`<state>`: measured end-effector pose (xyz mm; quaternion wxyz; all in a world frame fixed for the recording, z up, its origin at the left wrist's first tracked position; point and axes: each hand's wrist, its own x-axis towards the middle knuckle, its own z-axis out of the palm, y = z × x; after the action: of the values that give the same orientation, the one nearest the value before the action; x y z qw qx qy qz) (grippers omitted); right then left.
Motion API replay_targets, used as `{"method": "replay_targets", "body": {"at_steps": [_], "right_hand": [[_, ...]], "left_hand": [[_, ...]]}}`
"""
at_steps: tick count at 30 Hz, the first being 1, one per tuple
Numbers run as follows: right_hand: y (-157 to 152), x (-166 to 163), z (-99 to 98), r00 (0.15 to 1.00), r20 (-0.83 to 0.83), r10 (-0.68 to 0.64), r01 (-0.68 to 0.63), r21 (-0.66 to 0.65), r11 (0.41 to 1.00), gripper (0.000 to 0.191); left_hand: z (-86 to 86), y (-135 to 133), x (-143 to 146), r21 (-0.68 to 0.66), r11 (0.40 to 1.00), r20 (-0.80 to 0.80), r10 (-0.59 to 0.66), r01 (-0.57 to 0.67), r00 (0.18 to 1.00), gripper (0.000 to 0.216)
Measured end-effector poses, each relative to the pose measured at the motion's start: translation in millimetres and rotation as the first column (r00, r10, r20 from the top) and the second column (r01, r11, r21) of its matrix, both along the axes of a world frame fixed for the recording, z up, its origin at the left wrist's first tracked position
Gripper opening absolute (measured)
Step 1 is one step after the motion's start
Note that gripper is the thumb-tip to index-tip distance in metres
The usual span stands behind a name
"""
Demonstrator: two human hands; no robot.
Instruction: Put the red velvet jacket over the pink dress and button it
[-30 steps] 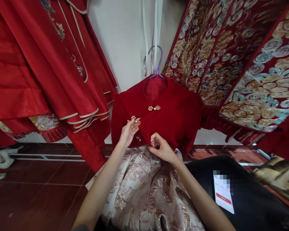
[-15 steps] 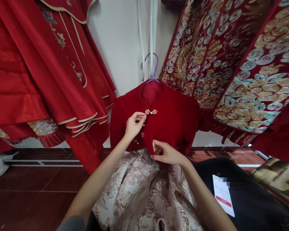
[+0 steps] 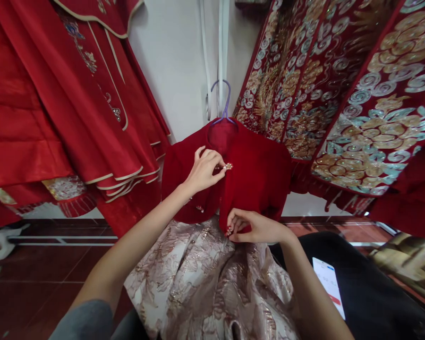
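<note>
A short dark red velvet jacket (image 3: 258, 174) hangs on a purple hanger (image 3: 224, 101) against the white wall. My left hand (image 3: 203, 169) is closed in a pinch on the jacket's top pearl clasp (image 3: 228, 166) just below the collar. My right hand (image 3: 253, 225) pinches the jacket's lower front edge, where another small clasp sits between its fingers. Under the jacket hangs a pale pink and gold brocade skirt (image 3: 205, 283).
Red embroidered garments (image 3: 67, 104) hang close on the left. Red robes with gold and teal swirls (image 3: 357, 94) hang on the right. A black bag (image 3: 375, 288) with a phone (image 3: 328, 283) on it lies at the lower right. The floor (image 3: 38, 283) is dark red tile.
My left hand has risen from the jacket's middle clasp to the top clasp and closed on it. My right hand has stayed pinched on the lower front edge.
</note>
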<state>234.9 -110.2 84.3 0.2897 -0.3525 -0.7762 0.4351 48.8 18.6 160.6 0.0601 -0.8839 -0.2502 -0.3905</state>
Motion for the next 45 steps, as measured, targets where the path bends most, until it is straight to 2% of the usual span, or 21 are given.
{"method": "replay_targets", "body": {"at_steps": [4,8,10,12,15,17,19,21,24,26,27,29,31,32,35,38,41,44,45], "right_hand": [[-0.8,5.8,-0.8,0.998,0.06,-0.036,0.038,-0.034,0.999,0.031],[-3.1,10.7,-0.9,0.996,0.037,-0.082,0.082,-0.006,0.997,0.027],[-2.4,11.9,-0.4,0.993,0.017,-0.113,0.113,0.023,0.993,0.024],[1.9,9.6,2.4,0.974,-0.069,-0.215,0.221,0.095,0.971,0.023],[17.8,-5.7,12.5,0.873,-0.325,-0.364,0.444,0.221,0.868,0.028],[33.7,-23.2,20.7,0.828,-0.415,-0.378,0.52,0.313,0.795,0.036],[50.5,-41.3,25.8,0.825,-0.317,-0.467,0.565,0.443,0.696,0.049],[63.8,-53.5,25.6,0.779,-0.114,-0.617,0.577,0.516,0.633,0.065],[69.7,-52.0,17.3,0.568,0.085,-0.819,0.64,0.58,0.504,0.077],[64.3,-40.3,9.6,0.422,0.11,-0.9,0.681,0.617,0.394,0.077],[60.0,-33.4,5.6,0.379,0.109,-0.919,0.688,0.631,0.359,0.074],[50.8,-22.3,-2.7,0.358,0.104,-0.928,0.682,0.65,0.336,0.06],[43.9,-17.6,-11.7,0.374,0.113,-0.921,0.662,0.662,0.35,0.053],[41.9,-17.4,-16.3,0.375,0.125,-0.919,0.658,0.662,0.358,0.056],[42.4,-18.5,-26.1,0.324,0.148,-0.935,0.703,0.624,0.342,0.081],[51.4,-9.8,-22.8,0.261,0.097,-0.96,0.776,0.571,0.269,0.095],[65.8,10.9,-6.4,0.21,0.004,-0.978,0.813,0.554,0.177,0.089],[79.0,36.1,12.6,0.131,-0.103,-0.986,0.816,0.576,0.049,0.082],[81.4,44.4,17.6,0.124,-0.132,-0.983,0.809,0.587,0.023,0.083]], "left_hand": [[5.1,4.8,0.0,-0.088,0.99,-0.015,-0.109,0.107,0.994,0.006],[8.8,4.9,0.9,-0.185,0.974,-0.003,-0.131,0.128,0.991,0.009],[9.3,4.9,-0.1,-0.181,0.974,-0.021,-0.141,0.135,0.99,0.014],[8.2,7.2,-2.3,-0.128,0.985,-0.059,-0.126,0.117,0.99,0.019],[2.0,14.1,-4.1,-0.008,1.0,-0.172,-0.005,0.004,0.985,0.022],[-4.6,17.3,-1.9,0.058,0.993,-0.294,0.118,-0.105,0.948,0.02],[-11.1,16.5,0.8,0.119,0.971,-0.432,0.237,-0.205,0.87,0.019],[-14.7,12.3,-1.1,0.199,0.939,-0.543,0.343,-0.28,0.766,0.022],[-11.8,6.9,-20.1,0.318,0.878,-0.617,0.478,-0.358,0.624,0.028],[-6.2,7.4,-40.9,0.359,0.823,-0.594,0.565,-0.44,0.573,0.032],[-3.5,8.7,-51.6,0.374,0.787,-0.562,0.613,-0.491,0.555,0.034],[0.0,11.9,-69.7,0.392,0.723,-0.492,0.687,-0.568,0.535,0.034],[0.1,13.2,-80.3,0.387,0.7,-0.451,0.711,-0.6,0.539,0.033],[-1.1,12.6,-82.6,0.378,0.697,-0.443,0.714,-0.609,0.542,0.033],[-7.5,6.5,-80.6,0.324,0.657,-0.405,0.747,-0.681,0.528,0.039],[-15.4,-0.5,-72.9,0.237,0.61,-0.331,0.782,-0.756,0.528,0.058],[-22.1,0.4,-64.8,0.124,0.621,-0.272,0.771,-0.774,0.575,0.074],[-25.1,12.6,-60.4,0.017,0.632,-0.181,0.764,-0.775,0.619,0.076],[-24.9,18.2,-60.5,0.0,0.634,-0.152,0.764,-0.773,0.627,0.076]]}}
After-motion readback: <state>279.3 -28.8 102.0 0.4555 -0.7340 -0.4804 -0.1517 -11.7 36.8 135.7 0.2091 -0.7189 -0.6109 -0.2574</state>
